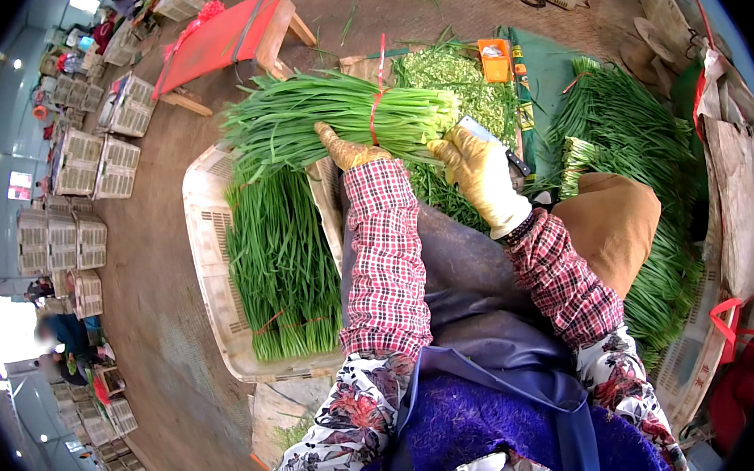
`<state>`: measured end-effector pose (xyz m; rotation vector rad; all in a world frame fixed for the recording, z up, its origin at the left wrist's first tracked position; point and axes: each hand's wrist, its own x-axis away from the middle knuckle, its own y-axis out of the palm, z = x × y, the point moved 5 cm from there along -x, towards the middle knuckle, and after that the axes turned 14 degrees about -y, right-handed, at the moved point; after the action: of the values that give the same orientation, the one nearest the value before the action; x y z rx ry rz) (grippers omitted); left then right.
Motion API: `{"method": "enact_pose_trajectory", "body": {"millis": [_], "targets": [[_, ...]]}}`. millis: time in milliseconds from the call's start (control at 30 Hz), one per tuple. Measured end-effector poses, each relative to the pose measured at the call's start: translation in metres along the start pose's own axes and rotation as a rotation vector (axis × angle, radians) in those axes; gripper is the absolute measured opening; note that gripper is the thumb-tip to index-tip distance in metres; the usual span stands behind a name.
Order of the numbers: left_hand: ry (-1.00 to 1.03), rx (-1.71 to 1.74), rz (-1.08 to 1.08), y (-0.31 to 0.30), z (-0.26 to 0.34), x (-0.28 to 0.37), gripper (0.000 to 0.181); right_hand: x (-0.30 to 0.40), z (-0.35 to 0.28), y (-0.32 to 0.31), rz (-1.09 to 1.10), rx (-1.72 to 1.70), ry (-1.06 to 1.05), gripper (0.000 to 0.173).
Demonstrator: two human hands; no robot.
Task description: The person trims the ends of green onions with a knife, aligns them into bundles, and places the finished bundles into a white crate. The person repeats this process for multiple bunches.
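Observation:
My left hand, in a stained yellowish glove, grips a bundle of garlic chives from its near side, thumb against the leaves. A red tie circles the bundle, and its loose end sticks up. The pale cut stems point right. There my right hand, also gloved, has its fingers curled on the near edge of the stem ends. Just beyond this hand is a knife with a metal blade and a black handle; the hand partly covers it. Chopped chive trimmings lie behind the stems.
At left, a white plastic crate holds tied chives. More chives are heaped at right beside my knee. An orange container stands beyond the trimmings. A red-topped bench is ahead. Stacked crates and a person are far left.

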<state>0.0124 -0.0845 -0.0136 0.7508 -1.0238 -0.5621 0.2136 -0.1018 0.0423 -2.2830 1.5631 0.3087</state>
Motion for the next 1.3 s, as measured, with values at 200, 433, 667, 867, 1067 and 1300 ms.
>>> {"method": "enact_pose_trajectory", "body": {"millis": [200,433,667,867,1067,1300], "targets": [[-0.151,0.058,-0.040,-0.014,-0.011,-0.008,0.077,0.020,0.056,-0.014,0.356,-0.538,0.452,0.024],[-0.080,0.003,0.008,-0.022,0.029,-0.009,0.077,0.025,0.025,0.025,-0.109,-0.074,0.088,0.037],[-0.121,0.168,-0.171,-0.009,0.005,-0.007,0.065,0.032,0.027,0.015,0.092,-0.528,0.398,0.024],[-0.083,0.114,-0.306,-0.011,0.012,-0.011,0.066,0.034,0.044,-0.016,0.132,-0.525,0.318,0.017],[-0.061,-0.014,-0.553,0.006,0.013,-0.005,0.059,0.039,0.037,0.033,-0.132,-0.520,0.524,0.024],[-0.018,-0.047,-0.589,0.012,0.008,0.002,0.052,0.054,0.062,0.044,-0.028,-0.614,0.575,0.022]]}}
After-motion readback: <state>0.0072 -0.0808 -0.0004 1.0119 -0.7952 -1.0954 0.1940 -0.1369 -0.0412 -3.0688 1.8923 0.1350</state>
